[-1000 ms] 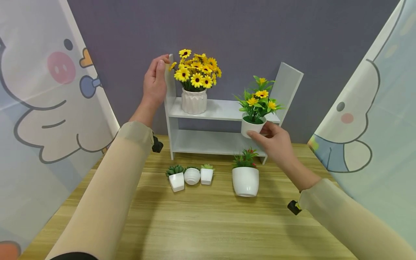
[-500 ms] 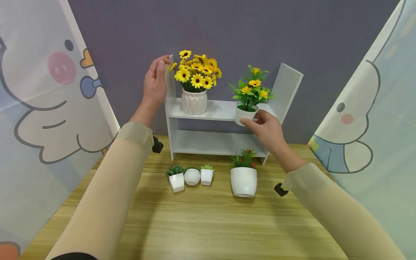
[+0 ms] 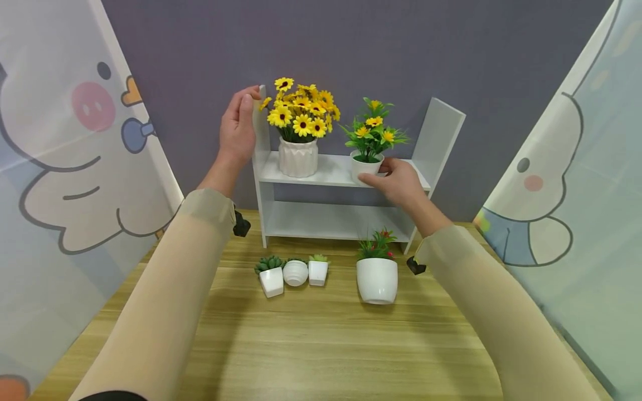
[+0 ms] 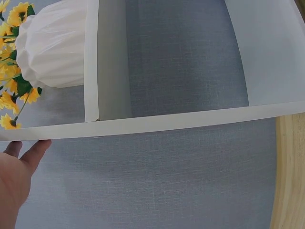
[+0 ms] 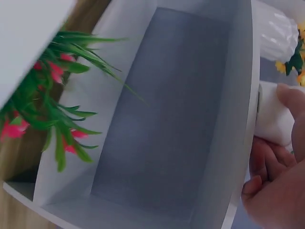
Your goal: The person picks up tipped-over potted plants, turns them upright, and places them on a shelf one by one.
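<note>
Beside the left upright of the white shelf, my left hand touches the board's outer face with its fingertips. My right hand grips a small white flowerpot by its side, thumb in front. Yellow flowers and green leaves rise from it. This pot is at the upper board's front half, right of centre; the right wrist view shows its base at the board, though contact is unclear. Left of it, a ribbed white flowerpot with yellow daisies stands on the same board.
On the wooden table, a larger white pot with a red-flowered plant stands front right of the shelf. Three small succulent pots sit together front left. A grey wall rises behind; printed cloths hang at both sides.
My right hand has carried the yellow-flowered pot left and up, from in front of the shelf to its upper board. My left hand has stayed at the upright.
</note>
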The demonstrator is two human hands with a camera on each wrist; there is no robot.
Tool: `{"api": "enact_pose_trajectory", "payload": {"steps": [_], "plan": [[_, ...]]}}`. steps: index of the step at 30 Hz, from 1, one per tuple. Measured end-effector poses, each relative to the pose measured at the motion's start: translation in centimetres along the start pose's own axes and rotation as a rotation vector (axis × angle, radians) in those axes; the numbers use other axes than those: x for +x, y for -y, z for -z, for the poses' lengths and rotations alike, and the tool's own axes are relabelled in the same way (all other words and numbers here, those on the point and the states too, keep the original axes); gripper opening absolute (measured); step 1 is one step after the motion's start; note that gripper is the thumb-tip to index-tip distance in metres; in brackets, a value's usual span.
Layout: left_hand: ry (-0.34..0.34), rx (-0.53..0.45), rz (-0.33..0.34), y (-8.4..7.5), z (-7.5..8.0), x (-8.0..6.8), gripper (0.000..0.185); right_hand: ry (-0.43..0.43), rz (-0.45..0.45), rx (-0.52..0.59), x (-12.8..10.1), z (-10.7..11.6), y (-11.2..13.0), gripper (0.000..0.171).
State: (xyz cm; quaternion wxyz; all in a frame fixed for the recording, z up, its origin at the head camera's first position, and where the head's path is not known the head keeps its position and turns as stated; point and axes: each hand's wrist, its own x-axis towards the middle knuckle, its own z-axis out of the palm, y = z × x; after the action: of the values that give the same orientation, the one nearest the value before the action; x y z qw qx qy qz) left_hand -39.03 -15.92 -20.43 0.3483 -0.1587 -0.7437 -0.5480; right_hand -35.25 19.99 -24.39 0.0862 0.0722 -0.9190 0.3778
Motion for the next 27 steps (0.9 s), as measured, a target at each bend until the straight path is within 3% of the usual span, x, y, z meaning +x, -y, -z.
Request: {"api": "enact_pose_trajectory", "payload": {"steps": [7,14,27], "plan": [[0.004,0.004,0.003,-0.1,-0.2,0.1,0.040,0.031,-0.002,0.022,1.5,-0.3,-0.2,0.083],[-0.002,-0.012,-0.007,-0.1,-0.2,0.1,0.039,-0.006,0.008,0.048,2.0,-1.4,-0.2,0.080],[-0.009,-0.018,-0.003,0.0,-0.1,-0.1,0.037,-0.110,-0.035,-0.064,1.9,-3.0,0.3,0.084]]}}
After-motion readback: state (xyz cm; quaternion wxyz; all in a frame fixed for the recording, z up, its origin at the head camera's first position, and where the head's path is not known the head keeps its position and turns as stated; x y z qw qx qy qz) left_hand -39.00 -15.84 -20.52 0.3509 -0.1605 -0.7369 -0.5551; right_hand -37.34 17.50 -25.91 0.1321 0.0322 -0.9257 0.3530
